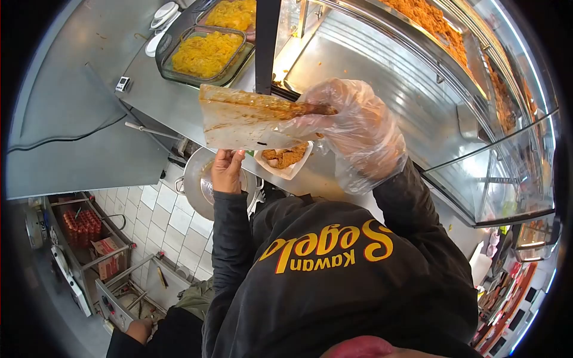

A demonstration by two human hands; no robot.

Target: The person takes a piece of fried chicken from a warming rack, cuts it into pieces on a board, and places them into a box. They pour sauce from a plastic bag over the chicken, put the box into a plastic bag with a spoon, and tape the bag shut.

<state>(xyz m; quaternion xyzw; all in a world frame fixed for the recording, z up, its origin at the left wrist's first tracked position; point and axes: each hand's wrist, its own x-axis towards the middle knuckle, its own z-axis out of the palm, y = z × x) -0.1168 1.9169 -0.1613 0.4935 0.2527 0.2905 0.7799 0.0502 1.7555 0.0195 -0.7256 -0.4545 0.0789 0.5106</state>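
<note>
Black cloth of my sweatshirt (352,292) fills the space nearest me. Starting at the left, red bottles (82,227) stand by a cardboard box (107,258) under the counter, and part of another person (140,330) shows low down, clear of my hands. Next comes a round metal pan (197,176), just beside my bare left hand (227,173); its thumb and fingertips sit close together at the near edge of the cleaver (248,113), though whether they pinch it or something behind it, I can't tell. Farther out, glass dishes (203,55) of yellow food and a black post (264,45) stand close beyond the blade, so I'd reckon a wide swing that way could knock them. The broad blade lies across the middle, over the front of the counter, its face smeared brown. It should feel stiff and heavy toward the front, and slippery wherever that grease sits, so the handle looks the right place to grip. Partly under it is a paper tray (290,172) of fried chicken (283,156), light I'd guess, crumbly on top, best lifted by its rim. My right hand (364,128), in a loose plastic glove, is closed round the cleaver's handle; the glass display case (507,173) curves round beyond it.
</note>
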